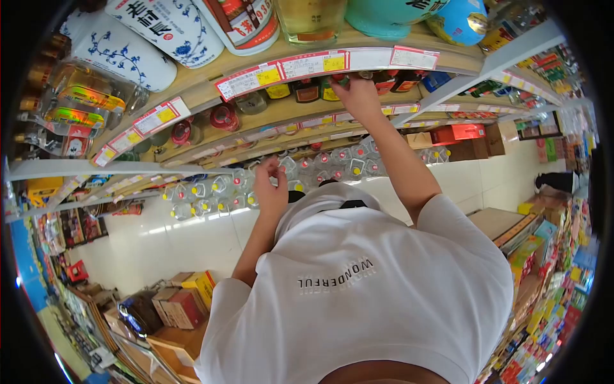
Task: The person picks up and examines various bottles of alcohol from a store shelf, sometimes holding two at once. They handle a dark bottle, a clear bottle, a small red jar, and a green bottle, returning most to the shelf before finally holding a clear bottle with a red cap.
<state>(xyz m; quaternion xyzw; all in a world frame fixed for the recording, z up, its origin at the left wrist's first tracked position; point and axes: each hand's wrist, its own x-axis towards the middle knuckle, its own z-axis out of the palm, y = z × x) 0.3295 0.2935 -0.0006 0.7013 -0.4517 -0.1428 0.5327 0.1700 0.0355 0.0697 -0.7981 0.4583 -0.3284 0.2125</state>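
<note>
My right hand (359, 99) reaches under the price-tag strip of a wooden shelf, with its fingers around the top of a small bottle (342, 80). The shelf edge and my hand hide much of that bottle. On either side of it, a bottle with a dark body and an orange-red label (306, 90) and other labelled bottles stand in a row. My left hand (271, 184) hangs lower, loosely curled with the thumb and fingers apart, holding nothing I can see. Behind it, clear plastic jugs (220, 185) stand on the floor.
The upper shelf edge (288, 68) carries price tags, with large white bottles (167, 29) and a turquoise jar (382, 19) above. Red-lidded jars (224, 117) stand on the shelf below. A white metal upright (460, 83) is right of my hand. Cartons (179, 307) are stacked behind me.
</note>
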